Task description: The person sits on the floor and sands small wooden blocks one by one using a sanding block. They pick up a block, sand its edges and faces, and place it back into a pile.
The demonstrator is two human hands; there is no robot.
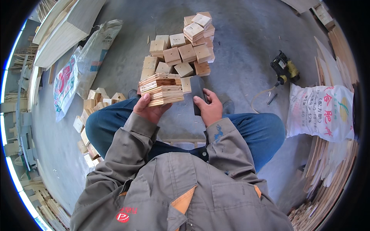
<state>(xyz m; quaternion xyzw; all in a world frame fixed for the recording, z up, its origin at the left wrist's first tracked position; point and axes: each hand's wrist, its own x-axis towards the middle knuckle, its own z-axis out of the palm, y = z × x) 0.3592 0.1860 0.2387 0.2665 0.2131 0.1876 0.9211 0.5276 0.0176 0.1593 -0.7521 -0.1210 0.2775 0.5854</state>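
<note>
My left hand grips a stack of thin square plywood pieces from below, held up in front of my knees. My right hand is closed on a dark grey flat tool or block just right of the stack. Beyond both hands, a pile of stacked square wooden blocks stands on the concrete floor. I sit with blue-trousered legs spread, in a grey work jacket.
Loose wooden blocks lie by my left leg. Printed sacks lie at the left and right. A yellow-black power tool with a hose rests at the right. Plywood sheets and strips line the edges.
</note>
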